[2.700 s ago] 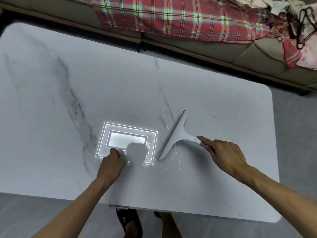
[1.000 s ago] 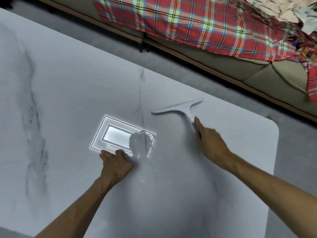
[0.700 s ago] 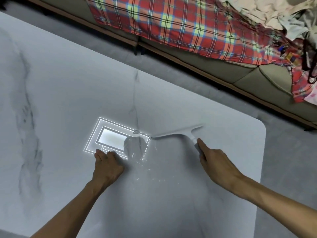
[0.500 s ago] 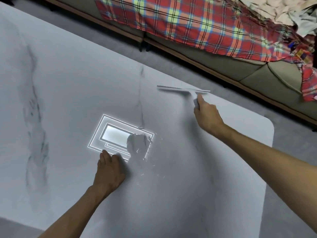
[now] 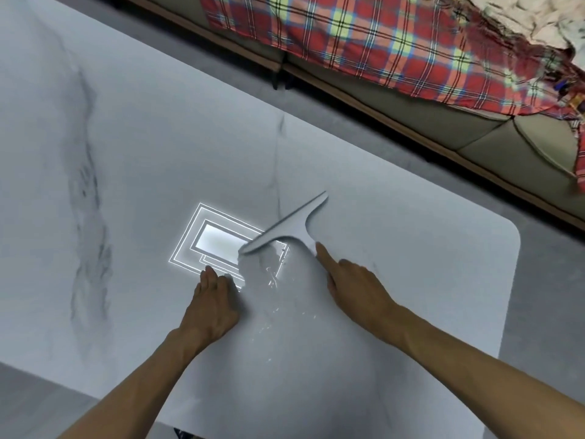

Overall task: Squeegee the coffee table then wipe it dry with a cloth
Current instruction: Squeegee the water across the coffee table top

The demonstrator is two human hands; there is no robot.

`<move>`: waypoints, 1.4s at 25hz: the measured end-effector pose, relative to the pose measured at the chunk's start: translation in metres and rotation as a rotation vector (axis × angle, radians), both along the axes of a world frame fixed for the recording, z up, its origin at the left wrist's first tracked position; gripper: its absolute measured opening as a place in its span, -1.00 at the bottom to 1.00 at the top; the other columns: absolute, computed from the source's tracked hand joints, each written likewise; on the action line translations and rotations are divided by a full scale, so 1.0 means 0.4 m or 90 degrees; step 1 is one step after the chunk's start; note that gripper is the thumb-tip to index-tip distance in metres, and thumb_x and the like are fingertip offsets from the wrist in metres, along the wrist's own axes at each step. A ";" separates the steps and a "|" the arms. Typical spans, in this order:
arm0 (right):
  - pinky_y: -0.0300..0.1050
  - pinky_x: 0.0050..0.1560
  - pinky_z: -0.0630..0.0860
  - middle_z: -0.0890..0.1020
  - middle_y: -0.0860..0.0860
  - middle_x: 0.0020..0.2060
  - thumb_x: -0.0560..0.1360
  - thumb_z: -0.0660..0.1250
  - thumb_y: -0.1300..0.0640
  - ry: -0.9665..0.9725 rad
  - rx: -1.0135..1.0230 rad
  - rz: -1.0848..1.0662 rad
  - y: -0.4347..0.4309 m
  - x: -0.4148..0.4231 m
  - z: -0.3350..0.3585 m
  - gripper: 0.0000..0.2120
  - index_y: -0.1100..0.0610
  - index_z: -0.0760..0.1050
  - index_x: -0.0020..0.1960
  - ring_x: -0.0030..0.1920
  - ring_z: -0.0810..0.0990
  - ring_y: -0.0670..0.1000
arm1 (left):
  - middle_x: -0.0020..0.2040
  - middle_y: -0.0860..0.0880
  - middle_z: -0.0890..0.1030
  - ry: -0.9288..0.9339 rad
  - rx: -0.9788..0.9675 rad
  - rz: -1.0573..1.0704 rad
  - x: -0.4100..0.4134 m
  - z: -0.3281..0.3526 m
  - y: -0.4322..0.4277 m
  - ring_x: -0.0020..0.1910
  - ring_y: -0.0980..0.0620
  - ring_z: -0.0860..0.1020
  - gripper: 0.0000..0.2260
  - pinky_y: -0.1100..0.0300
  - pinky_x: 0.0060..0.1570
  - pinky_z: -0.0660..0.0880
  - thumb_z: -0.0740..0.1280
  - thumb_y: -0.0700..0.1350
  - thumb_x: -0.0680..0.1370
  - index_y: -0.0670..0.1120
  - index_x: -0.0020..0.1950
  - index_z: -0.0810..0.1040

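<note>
A white marble coffee table fills the view. My right hand grips the handle of a white squeegee, index finger stretched along it. The blade lies diagonally on the tabletop, just above a patch of water droplets. My left hand rests flat on the table to the left of the wet patch, fingers straight. No cloth is in view.
A bright rectangular reflection of a ceiling light shines on the table beside my left hand. A sofa with a red plaid blanket runs along the far side. The table's rounded right corner borders grey floor.
My right hand has pulled the squeegee from the table's far edge back toward me and to the left, turning the blade diagonal. My left hand has stayed in place.
</note>
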State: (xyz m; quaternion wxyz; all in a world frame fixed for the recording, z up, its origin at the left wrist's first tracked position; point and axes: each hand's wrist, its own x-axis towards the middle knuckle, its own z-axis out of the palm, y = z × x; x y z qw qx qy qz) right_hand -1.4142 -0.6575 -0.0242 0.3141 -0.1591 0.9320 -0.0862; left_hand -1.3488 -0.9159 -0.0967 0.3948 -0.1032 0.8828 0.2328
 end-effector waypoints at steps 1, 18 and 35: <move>-0.01 -0.21 0.43 0.45 0.09 -0.20 0.60 0.08 0.18 -0.013 0.013 0.021 0.029 0.025 0.009 -0.38 -0.05 -0.11 0.57 -0.23 0.54 0.17 | 0.52 -0.36 0.06 0.008 0.003 0.007 0.002 0.002 -0.005 0.55 -0.29 -0.01 -0.52 -0.04 0.49 0.11 0.22 -0.25 0.43 -0.28 0.35 0.28; -0.04 -0.17 0.37 0.55 0.05 -0.06 0.65 0.01 -0.05 0.057 -0.004 0.157 -0.017 0.056 0.015 -0.56 -0.24 0.06 0.51 -0.12 0.58 0.19 | 0.57 -0.30 -0.05 -0.087 0.035 0.027 0.102 0.066 -0.033 0.57 -0.20 0.01 -0.33 0.08 0.53 0.05 0.14 -0.24 0.56 -0.33 0.53 -0.19; -0.09 -0.29 0.51 0.63 -0.12 -0.11 0.55 -0.24 -0.30 0.092 -0.060 0.119 -0.041 0.407 0.084 -0.48 -0.29 0.24 0.41 -0.20 0.64 0.02 | -0.28 -0.13 0.49 0.052 0.060 0.362 0.299 0.151 -0.178 -0.37 -0.07 0.43 -0.93 0.13 -0.40 0.30 0.17 -0.20 0.55 -0.14 0.01 0.31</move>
